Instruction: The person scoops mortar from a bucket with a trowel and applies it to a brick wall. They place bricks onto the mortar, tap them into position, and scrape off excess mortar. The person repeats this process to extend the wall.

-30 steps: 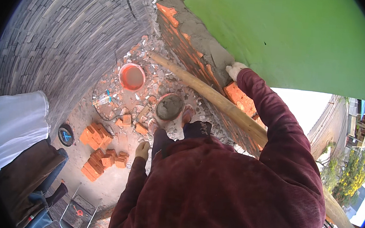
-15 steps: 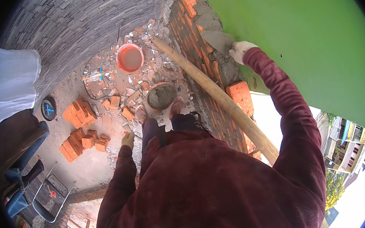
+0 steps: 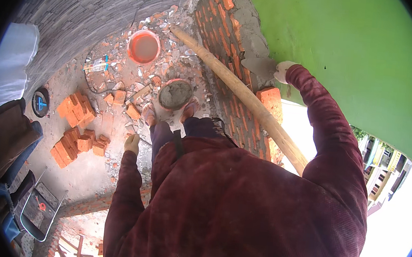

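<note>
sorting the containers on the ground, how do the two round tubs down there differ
The orange tub lies farther from the person's feet and looks empty, its inside orange. The mortar tub sits right at the feet, filled with grey mortar and looking darker. Both are round, open-topped and stand upright among brick rubble.

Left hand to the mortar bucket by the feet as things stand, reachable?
Probably not without bending. The left hand hangs empty at the person's side, well above the mortar bucket on the ground by the feet. Nothing blocks the path; the wooden pole passes to its right.
</note>
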Demonstrator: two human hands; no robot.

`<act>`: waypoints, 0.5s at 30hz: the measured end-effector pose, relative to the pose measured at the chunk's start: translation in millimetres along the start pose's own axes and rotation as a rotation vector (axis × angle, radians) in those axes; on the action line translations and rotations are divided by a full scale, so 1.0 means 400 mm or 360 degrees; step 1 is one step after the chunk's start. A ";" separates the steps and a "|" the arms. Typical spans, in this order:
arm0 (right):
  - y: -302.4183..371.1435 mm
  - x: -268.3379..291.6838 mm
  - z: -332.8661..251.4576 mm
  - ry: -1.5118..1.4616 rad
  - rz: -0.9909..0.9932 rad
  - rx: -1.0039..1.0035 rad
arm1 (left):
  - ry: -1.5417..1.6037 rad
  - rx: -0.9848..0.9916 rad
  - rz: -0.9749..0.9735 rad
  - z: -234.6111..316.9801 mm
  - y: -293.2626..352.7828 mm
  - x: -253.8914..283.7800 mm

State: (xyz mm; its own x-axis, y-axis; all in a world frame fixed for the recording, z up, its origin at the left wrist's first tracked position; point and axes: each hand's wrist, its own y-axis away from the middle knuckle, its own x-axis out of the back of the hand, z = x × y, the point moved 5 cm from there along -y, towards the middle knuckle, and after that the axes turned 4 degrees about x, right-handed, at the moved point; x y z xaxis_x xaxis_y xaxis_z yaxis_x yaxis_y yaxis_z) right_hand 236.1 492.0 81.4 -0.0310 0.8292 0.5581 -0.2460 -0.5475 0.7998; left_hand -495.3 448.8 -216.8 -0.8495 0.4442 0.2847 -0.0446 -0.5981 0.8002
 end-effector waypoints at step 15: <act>0.160 -0.199 0.047 -0.1930 0.0027 -0.0497 | -0.0035 -0.0081 -0.0197 0.164 0.026 -0.055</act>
State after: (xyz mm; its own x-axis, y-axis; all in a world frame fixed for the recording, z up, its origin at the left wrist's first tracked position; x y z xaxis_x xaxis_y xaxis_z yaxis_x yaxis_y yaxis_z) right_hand 240.9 388.9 92.4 0.8337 0.0941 0.5442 -0.4782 -0.3699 0.7966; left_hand -442.8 476.5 -180.0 -0.8239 0.5312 0.1973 -0.1757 -0.5705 0.8023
